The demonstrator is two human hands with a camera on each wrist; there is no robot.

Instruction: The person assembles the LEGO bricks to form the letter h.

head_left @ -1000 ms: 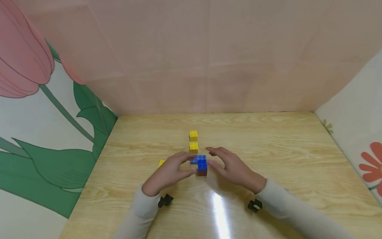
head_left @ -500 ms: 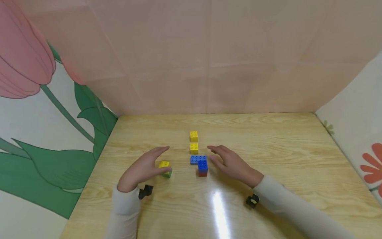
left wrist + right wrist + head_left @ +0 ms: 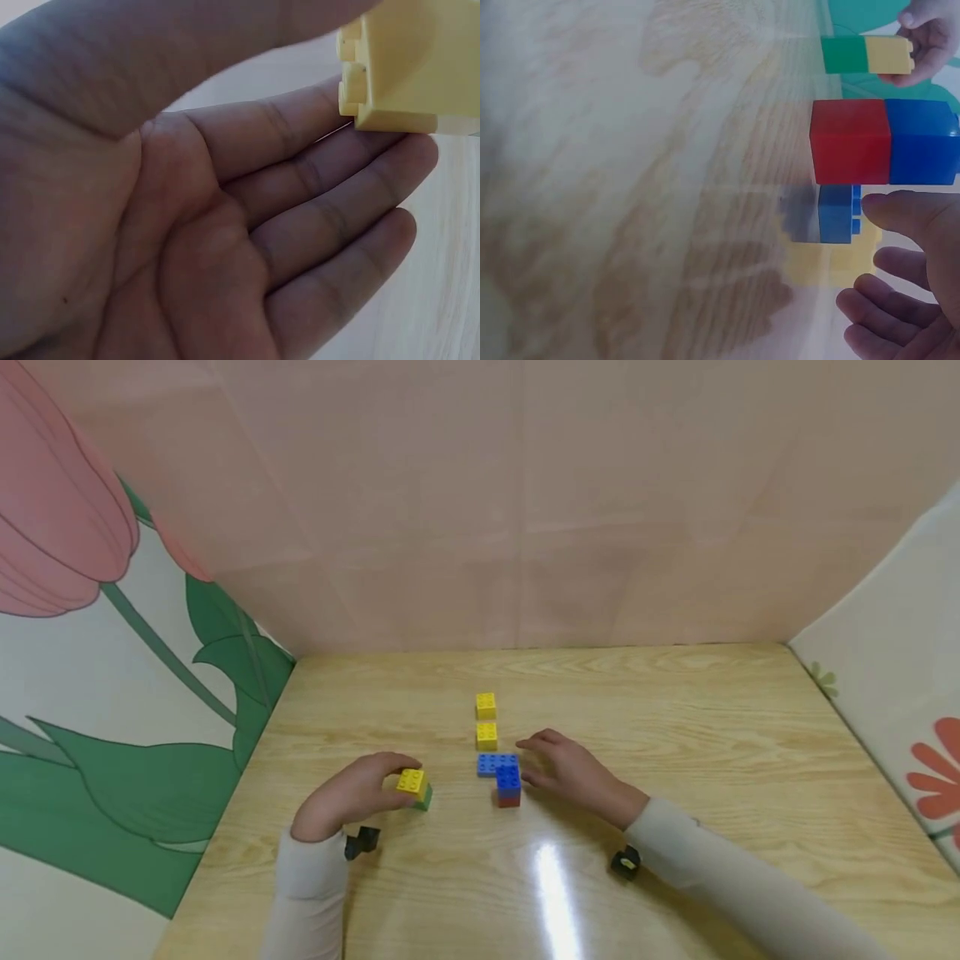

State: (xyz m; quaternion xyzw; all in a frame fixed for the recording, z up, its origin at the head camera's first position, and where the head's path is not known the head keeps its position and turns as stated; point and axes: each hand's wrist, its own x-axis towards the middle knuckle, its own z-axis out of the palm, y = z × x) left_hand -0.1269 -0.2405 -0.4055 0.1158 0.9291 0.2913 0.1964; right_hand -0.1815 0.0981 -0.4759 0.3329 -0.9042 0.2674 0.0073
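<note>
My left hand (image 3: 352,795) pinches a yellow toy brick (image 3: 412,779) between thumb and fingers. Beneath that brick sits a green brick (image 3: 424,797), joined to it. Close up in the left wrist view, the yellow brick (image 3: 420,64) lies against the fingertips. My right hand (image 3: 585,779) hovers with loosely bent fingers just right of a dark blue brick (image 3: 507,776) stacked on a red brick (image 3: 509,802). Behind this stack a longer light blue brick (image 3: 489,764) lies on the table. In the right wrist view the thumb (image 3: 900,214) is close to the blue bricks; contact is unclear.
Two single yellow bricks, a nearer one (image 3: 486,737) and a farther one (image 3: 486,705), stand in line behind the light blue brick. The wooden table (image 3: 675,710) meets a pink back wall (image 3: 517,527), with flower-patterned walls at both sides.
My left hand has moved left from the blue-and-red stack to the yellow-and-green one, and its fingers have closed on the yellow brick. My right hand stays beside the blue-and-red stack.
</note>
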